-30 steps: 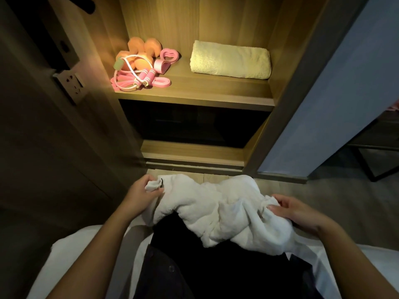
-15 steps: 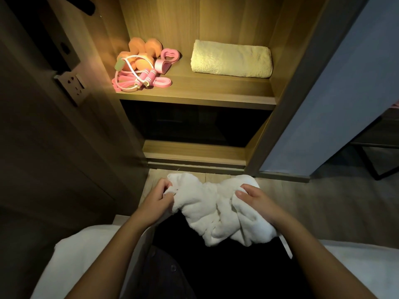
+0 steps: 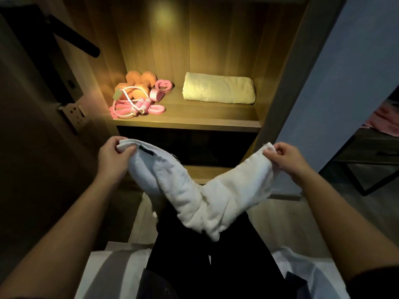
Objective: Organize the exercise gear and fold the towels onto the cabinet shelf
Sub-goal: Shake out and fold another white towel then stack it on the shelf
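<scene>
Towel, i.e. the white towel [image 3: 207, 197], hangs in a sagging V btwn both hands in front of the cabinet. Its lowest fold is at 6 o'clock, over dark trousers [image 3: 226, 255]. Cloth is thick, nubbly terry, bunched into soft rolls rather than spread flat.

L hand [image 3: 112, 156], at 9 o'clock of the V, pinches one corner w/ thumb over curled fingers. A small dark label [image 3: 146, 150] sits just beside the thumb. R hand [image 3: 285, 158], at 3 o'clock, pinches the opposite corner, fingers curled on a frayed edge.

Wood-grain shelf [image 3: 187, 120] lies at 12 o'clock, warmly lit.
- At 1 o'clock: yellow towel [image 3: 218, 88], fluffy, folded into a long block w/ rounded edges.
- At 11 o'clock: two orange dumbbells [image 3: 138, 79], matte, w/ bulbous ends.
- Just R of them: a pink grip ring [image 3: 163, 85], wavy inside.
- In front of the dumbbells: pink skipping rope [image 3: 148, 103] w/ white-banded handles, cord in loose loops, touching the dumbbells.

Gear and yellow towel sit well apart. A pale socket [image 3: 74, 114] is on the dark side panel at 9 o'clock.
</scene>
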The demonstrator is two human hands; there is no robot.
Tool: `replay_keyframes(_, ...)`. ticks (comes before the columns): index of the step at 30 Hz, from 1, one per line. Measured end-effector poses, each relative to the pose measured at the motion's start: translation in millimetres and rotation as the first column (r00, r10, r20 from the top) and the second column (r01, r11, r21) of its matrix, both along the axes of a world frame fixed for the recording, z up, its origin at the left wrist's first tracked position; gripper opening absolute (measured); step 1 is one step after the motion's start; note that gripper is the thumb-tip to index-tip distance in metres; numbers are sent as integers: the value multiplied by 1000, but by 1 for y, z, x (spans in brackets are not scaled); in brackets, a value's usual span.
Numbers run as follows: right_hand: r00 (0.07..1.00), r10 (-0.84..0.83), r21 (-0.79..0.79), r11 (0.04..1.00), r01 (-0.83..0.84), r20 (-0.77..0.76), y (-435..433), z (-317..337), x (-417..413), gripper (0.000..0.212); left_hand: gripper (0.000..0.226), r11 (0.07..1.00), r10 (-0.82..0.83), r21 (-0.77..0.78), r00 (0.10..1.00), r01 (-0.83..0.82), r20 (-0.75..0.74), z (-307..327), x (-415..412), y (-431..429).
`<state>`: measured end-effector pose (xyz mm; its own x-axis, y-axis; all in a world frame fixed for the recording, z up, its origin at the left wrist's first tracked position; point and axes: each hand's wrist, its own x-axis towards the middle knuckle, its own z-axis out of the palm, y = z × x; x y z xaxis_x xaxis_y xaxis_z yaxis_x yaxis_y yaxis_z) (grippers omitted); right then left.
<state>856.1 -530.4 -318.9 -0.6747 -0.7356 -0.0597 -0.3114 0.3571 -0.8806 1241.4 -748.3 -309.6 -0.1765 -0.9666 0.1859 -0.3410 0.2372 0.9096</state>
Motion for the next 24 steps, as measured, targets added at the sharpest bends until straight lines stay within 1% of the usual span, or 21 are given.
replay_keyframes(2,994,-81,-59,995,77,-72,-12,18,-23,19,17,992,92,-84,996,-91,5,26,-5,-19)
replay_keyframes(4,967,-219,-102,973,207,-129,-17,37,-52,17,19,970,209,-122,978,-209,-10,48,5,-42)
replay_keyframes(6,919,-365,-131,929,347,-148,-16,56,-81,19,24,941,316,-109,947,-320,-52,67,25,-66)
replay_keyframes(8,881,-450,-167,889,426,-146,-16,74,-103,17,28,916,387,-85,920,-391,-59,81,43,-86)
replay_keyframes(12,837,-506,-248,855,455,-209,-28,112,-117,15,32,880,464,-70,883,-469,-74,111,43,-107)
replay_keyframes(15,831,-521,-283,841,460,-198,-35,130,-118,14,36,868,491,-41,867,-496,-92,122,36,-112)
replay_keyframes(20,820,-545,-291,824,486,-173,-35,143,-120,14,35,865,495,-43,865,-500,-88,126,31,-112)
replay_keyframes(24,805,-573,-266,808,526,-151,-34,145,-113,14,29,859,506,-33,858,-510,-87,134,25,-110)
